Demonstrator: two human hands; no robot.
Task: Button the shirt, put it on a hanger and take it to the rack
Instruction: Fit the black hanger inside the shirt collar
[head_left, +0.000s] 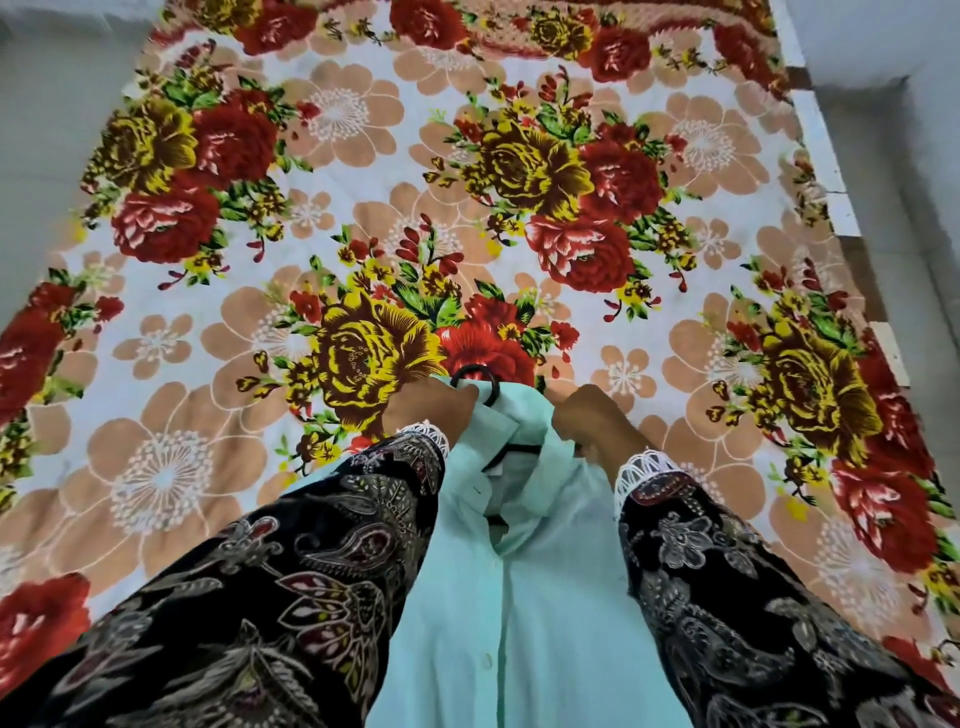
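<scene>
Between both hands (511, 421), mint shirt (524, 597) (on hanger (475, 382)), gripped

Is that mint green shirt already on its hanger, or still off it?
On it. The black hanger hook sticks out above the shirt collar, and a black bar shows inside the neck opening.

Most of the black hanger (475, 382) is tucked inside the mint shirt (519, 597); only its hook and a bit of bar peek out. The shirt's bottom runs off the picture's lower edge. The fingers of the left hand (426, 410) and right hand (592, 421) curl into the cloth and cannot be seen.
</scene>
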